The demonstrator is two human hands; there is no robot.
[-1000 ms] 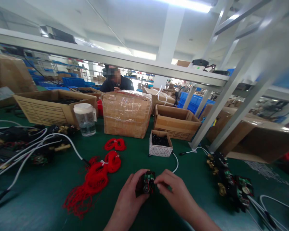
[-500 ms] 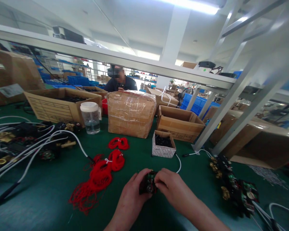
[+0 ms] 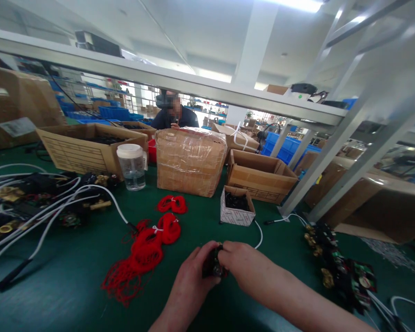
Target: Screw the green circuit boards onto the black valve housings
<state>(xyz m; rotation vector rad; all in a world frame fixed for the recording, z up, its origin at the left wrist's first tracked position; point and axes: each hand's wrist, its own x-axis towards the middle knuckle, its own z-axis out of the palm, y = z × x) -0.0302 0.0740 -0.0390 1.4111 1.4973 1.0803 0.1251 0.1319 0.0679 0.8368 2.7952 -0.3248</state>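
My left hand point(image 3: 192, 282) is wrapped round a small black device with a circuit board point(image 3: 215, 267), held low over the green table. My right hand point(image 3: 241, 263) has its fingers pinched together against the top right of that device. The fingers cover most of the board, and what they pinch is hidden. Left of my hands lie bundles of red wire point(image 3: 147, 253), some tied with white ties. Beyond my hands stands a small white printed box point(image 3: 237, 216) holding black parts.
At the left is a pile of black and brass assemblies point(image 3: 31, 203) with white cables. Similar assemblies point(image 3: 335, 263) lie at the right, near a metal frame leg point(image 3: 318, 175). A water jug point(image 3: 131, 168), a taped carton point(image 3: 190, 161) and an open carton point(image 3: 259, 177) line the back. A co-worker point(image 3: 174, 115) sits beyond.
My right hand has shifted slightly left and over the device, covering more of its circuit board. Its forearm has swung to the right. My left hand keeps its hold.
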